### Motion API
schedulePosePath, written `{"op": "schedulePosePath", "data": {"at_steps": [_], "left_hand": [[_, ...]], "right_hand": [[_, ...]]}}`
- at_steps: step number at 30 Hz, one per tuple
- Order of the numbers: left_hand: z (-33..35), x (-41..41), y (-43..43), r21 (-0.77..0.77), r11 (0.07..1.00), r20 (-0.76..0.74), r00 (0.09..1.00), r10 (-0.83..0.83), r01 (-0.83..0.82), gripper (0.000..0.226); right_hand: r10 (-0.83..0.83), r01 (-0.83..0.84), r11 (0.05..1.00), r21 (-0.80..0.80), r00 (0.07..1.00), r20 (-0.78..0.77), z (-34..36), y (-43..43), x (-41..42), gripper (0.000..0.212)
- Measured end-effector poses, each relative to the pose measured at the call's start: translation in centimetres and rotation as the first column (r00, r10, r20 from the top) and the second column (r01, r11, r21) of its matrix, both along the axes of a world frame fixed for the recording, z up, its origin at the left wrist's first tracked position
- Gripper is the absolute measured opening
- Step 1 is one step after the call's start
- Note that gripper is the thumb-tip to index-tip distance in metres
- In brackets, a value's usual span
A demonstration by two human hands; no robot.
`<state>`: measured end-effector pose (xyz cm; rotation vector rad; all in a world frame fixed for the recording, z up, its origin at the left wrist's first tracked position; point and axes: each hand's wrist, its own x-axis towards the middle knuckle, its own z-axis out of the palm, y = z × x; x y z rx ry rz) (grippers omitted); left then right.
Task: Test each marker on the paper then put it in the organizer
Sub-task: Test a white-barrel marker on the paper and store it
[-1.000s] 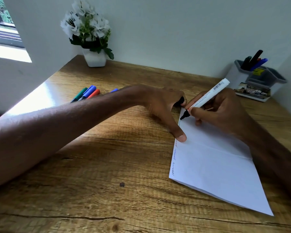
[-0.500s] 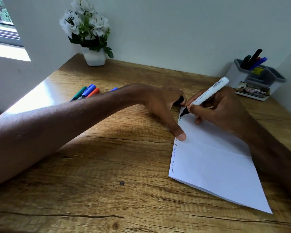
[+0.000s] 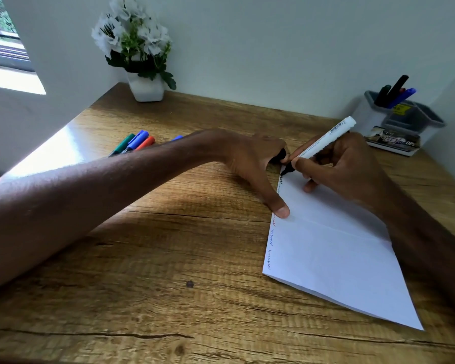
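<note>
My right hand (image 3: 344,166) grips a white marker (image 3: 323,143) with a black tip, and the tip touches the top left edge of the white paper (image 3: 334,248). A fresh black squiggle sits just under the tip, above older squiggles down the left margin. My left hand (image 3: 252,161) holds a black cap (image 3: 280,156) in its curled fingers while its thumb presses the paper's left edge. Several capped markers (image 3: 135,143), green, blue and red, lie on the desk behind my left forearm. The grey and white organizer (image 3: 405,122) stands at the back right with several markers upright in it.
A white pot of white flowers (image 3: 139,56) stands in the back left corner of the wooden desk (image 3: 168,258). Walls close the desk at the back and right. A window is at the far left.
The marker tip has drawn a short black squiggle down the top left margin of the paper. My left hand stays in place on the paper's edge.
</note>
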<state>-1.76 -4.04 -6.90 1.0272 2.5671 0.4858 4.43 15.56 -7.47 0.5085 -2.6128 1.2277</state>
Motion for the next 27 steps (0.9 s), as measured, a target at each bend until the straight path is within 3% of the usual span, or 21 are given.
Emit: {"op": "schedulePosePath", "data": {"at_steps": [4, 14, 19, 22, 27], "left_hand": [[-0.3, -0.38, -0.01, 0.012, 1.0, -0.005, 1.0, -0.018, 0.018, 0.075], [-0.37, -0.44, 0.26, 0.007, 0.999, 0.021, 0.999, -0.038, 0.038, 0.084], [-0.54, -0.46, 0.14, 0.004, 0.999, 0.003, 0.999, -0.049, 0.049, 0.098], [-0.55, -0.55, 0.16, 0.01, 0.998, -0.017, 0.998, -0.062, 0.062, 0.093], [-0.76, -0.87, 0.31, -0.021, 0.997, -0.021, 0.997, -0.069, 0.068, 0.099]], "right_hand": [[-0.021, 0.021, 1.0, 0.008, 1.0, 0.007, -0.03, 0.09, -0.09, 0.017], [-0.074, 0.074, 0.997, -0.001, 0.997, 0.036, -0.43, 0.33, -0.54, 0.003], [-0.093, 0.094, 0.996, -0.011, 0.994, 0.05, -0.43, 0.41, -0.71, 0.004], [-0.108, 0.11, 0.994, -0.02, 0.992, 0.065, -0.63, 0.37, -0.87, 0.01], [-0.119, 0.136, 0.975, -0.178, 0.988, 0.102, -0.33, 0.66, -0.64, 0.011]]}}
